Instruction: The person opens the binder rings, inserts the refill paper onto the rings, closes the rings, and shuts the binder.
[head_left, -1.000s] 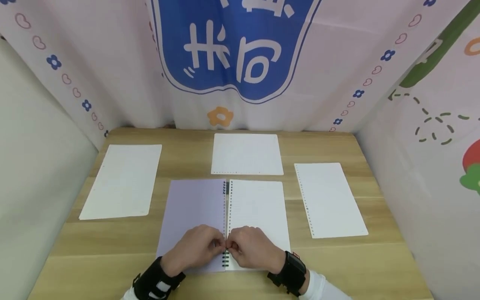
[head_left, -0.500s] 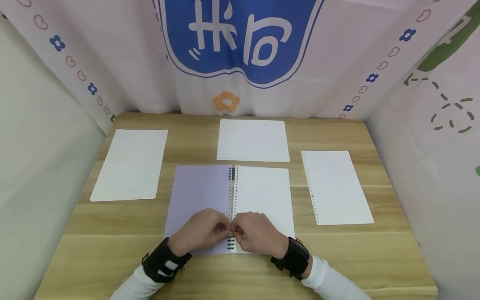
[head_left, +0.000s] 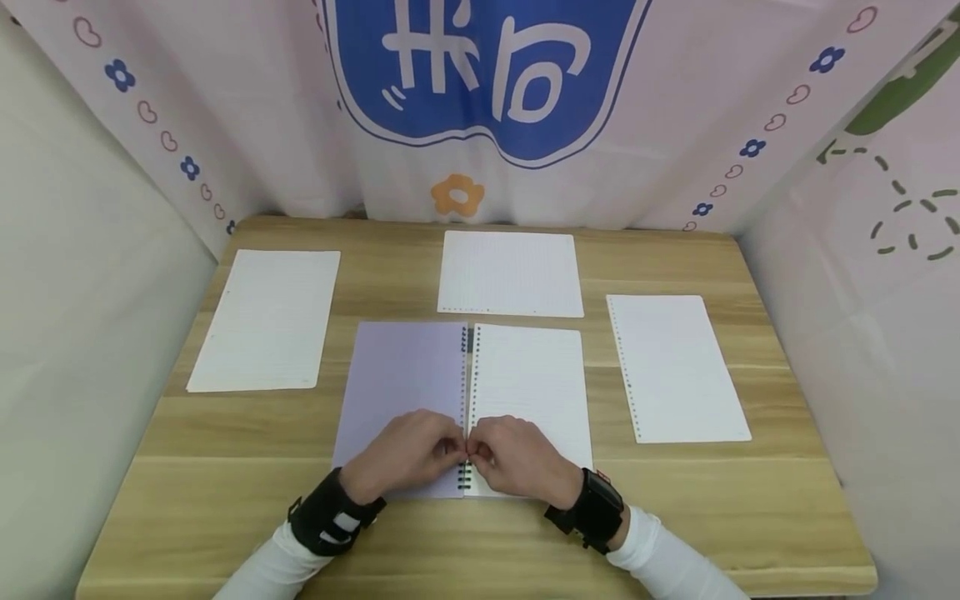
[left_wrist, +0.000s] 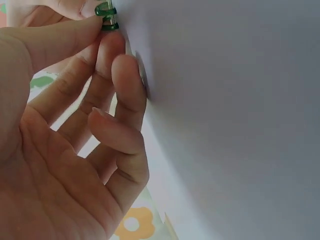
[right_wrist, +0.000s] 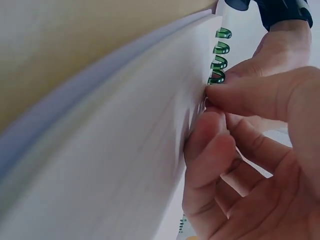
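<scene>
Where two white sleeves (head_left: pixel 279 560) end over the near side of the wood-grain table (head_left: pixel 450 554), black straps (head_left: pixel 330 515) circle both wrists. The left hand (head_left: pixel 411 450) pinches the green binder rings (right_wrist: pixel 220 65) between thumb and fingertip, its other fingers loosely bent; the right hand (head_left: pixel 519 458), just beside it, pinches the same binding. Beneath them the ring-bound notebook (head_left: pixel 405 371) lies open, lilac cover at left, lined white pages (head_left: pixel 529 371) at right, the hands toward its near end. To its right lies a loose punched sheet (head_left: pixel 678 368), holes facing the notebook; to its left lies a lined sheet (head_left: pixel 264 321). Beyond the notebook's far edge a sideways sheet (head_left: pixel 510 273) has its holes toward the notebook. Behind the table hangs a white curtain (head_left: pixel 285 108) bearing a blue emblem (head_left: pixel 480 112) and an orange flower (head_left: pixel 439 198).
</scene>
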